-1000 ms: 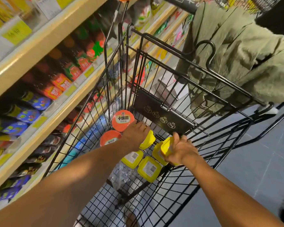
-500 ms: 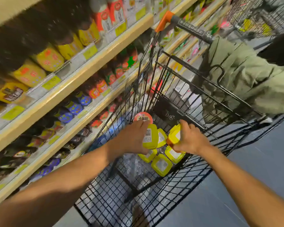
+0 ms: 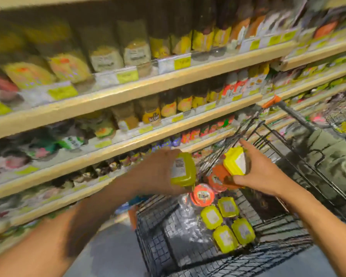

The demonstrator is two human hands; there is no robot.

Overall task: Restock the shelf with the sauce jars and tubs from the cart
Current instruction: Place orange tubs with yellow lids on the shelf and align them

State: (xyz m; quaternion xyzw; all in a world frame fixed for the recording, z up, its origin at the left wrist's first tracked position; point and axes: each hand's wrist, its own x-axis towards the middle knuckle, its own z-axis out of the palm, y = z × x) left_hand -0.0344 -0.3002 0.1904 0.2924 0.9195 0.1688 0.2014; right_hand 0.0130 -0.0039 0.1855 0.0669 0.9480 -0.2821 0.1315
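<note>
My left hand [image 3: 156,172] grips a yellow-lidded tub [image 3: 183,169], lifted above the cart's left rim toward the shelves. My right hand [image 3: 262,172] holds a second yellow-lidded tub [image 3: 235,160] over the cart, with an orange-lidded item [image 3: 218,179] just below it; whether that hand holds it too is unclear. In the black wire cart [image 3: 168,236] lie an orange-lidded jar [image 3: 201,194] and several yellow-lidded tubs [image 3: 226,222]. The whole picture is motion-blurred.
Wooden shelves [image 3: 128,90] full of sauce bottles and jars run along the left and back. The cart's handle [image 3: 284,105] has an orange end. A green garment [image 3: 328,156] hangs over the cart's right side. Grey floor shows beneath.
Both hands have risen out of the cart, each with a yellow-lidded tub. My view has swung up and left toward the shelves.
</note>
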